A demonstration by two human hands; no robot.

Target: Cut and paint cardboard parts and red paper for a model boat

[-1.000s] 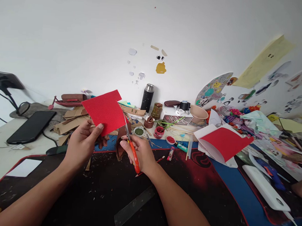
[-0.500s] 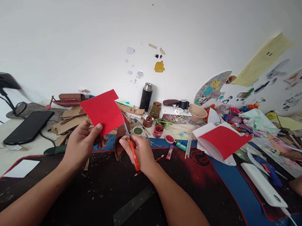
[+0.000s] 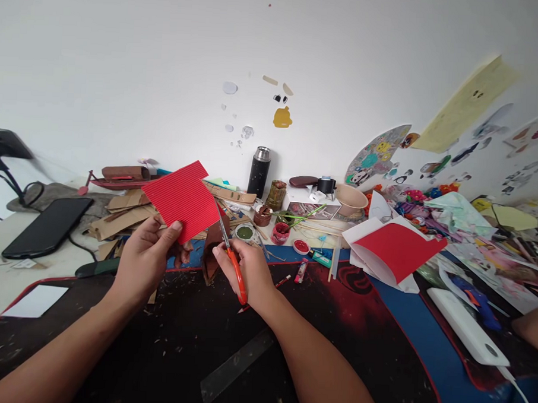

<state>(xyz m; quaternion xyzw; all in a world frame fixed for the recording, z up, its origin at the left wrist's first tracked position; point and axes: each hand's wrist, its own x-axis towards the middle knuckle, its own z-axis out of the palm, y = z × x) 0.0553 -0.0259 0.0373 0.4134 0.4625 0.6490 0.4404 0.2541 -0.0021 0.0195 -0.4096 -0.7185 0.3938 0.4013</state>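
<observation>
My left hand (image 3: 148, 255) pinches the lower left edge of a red corrugated sheet (image 3: 184, 201), thumb on the ridged face. The sheet is held up, tilted, above the desk, with a piece cut away at its upper right corner. In my right hand (image 3: 250, 269) is a pair of scissors (image 3: 234, 265) with orange-red handles. Their blades point up and away from me and meet the sheet's right edge. Whether the blades are fully closed is hard to see. Behind the scissors, a brown curved piece (image 3: 212, 252) stands on the mat.
A black mat (image 3: 168, 351) bears a clear ruler (image 3: 237, 366), a pencil (image 3: 283, 281) and a white card (image 3: 36, 301). Along the wall are cardboard scraps (image 3: 125, 219), a black flask (image 3: 259, 174) and paint pots (image 3: 280, 232). Red paper (image 3: 396, 251) and a white power strip (image 3: 466, 326) lie right, near another person's arm (image 3: 531, 332).
The view has shifted very slightly. Both hands, the red sheet and the scissors keep nearly the same positions; the sheet's top corner has tilted a little to the left.
</observation>
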